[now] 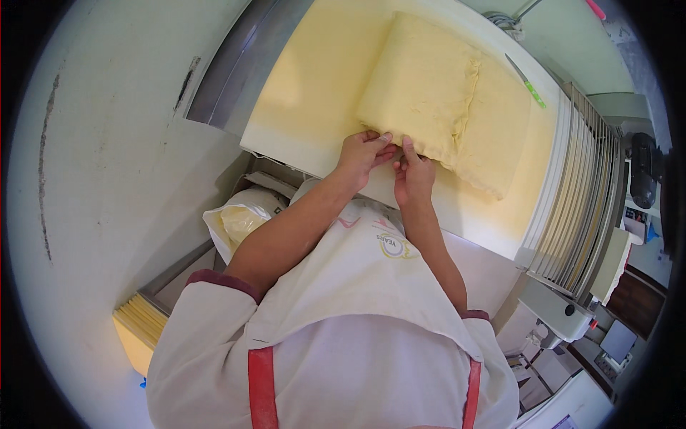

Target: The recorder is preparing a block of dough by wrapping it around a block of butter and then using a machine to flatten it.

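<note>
A large slab of pale yellow folded dough [421,82] lies on the flour-dusted work surface [304,93]. A ragged seam runs across its top toward the right, where the dough lies lower and flatter. At the near edge of the slab, my left hand [363,156] pinches the dough between thumb and fingers. Close beside it on the right, my right hand [416,177] grips the same edge, its thumb on top and the fingers curled below. Part of the fingers is hidden under the edge. Beyond the dough, at the far right, rests a knife [527,82] with a green handle.
A metal guard grille [575,193] of a machine borders the surface on the right. Below the table's left corner stands an open white sack [246,218]. A yellow ridged container [139,329] is at the lower left, near the white wall [114,164].
</note>
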Action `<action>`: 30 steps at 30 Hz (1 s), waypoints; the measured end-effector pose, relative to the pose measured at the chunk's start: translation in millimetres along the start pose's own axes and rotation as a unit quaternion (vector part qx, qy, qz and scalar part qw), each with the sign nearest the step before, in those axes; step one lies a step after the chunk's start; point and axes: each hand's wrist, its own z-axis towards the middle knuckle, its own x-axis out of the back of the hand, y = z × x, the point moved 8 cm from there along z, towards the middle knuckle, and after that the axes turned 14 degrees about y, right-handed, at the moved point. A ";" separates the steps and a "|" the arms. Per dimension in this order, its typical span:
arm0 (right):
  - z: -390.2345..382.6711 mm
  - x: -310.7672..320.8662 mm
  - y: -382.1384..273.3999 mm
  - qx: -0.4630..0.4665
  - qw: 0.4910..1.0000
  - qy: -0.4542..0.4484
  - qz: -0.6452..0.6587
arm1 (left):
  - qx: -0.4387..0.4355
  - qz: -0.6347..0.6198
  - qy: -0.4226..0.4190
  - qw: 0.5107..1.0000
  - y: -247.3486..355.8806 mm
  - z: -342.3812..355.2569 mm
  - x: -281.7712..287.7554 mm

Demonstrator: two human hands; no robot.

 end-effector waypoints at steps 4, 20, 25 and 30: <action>-9.4 -2.2 -8.4 0.021 0.999 0.037 0.019 | 0.058 0.026 -0.034 0.997 6.3 7.9 5.8; 4.1 -7.9 11.7 -0.029 0.999 -0.003 0.026 | -0.063 0.170 -0.026 0.983 29.1 25.5 21.2; -5.9 9.3 -11.4 -0.025 1.000 0.002 -0.012 | 0.000 0.188 -0.060 0.980 36.4 19.6 28.2; 16.2 70.5 -16.4 0.042 0.997 0.063 0.017 | -0.064 0.210 -0.040 0.975 39.4 38.2 31.3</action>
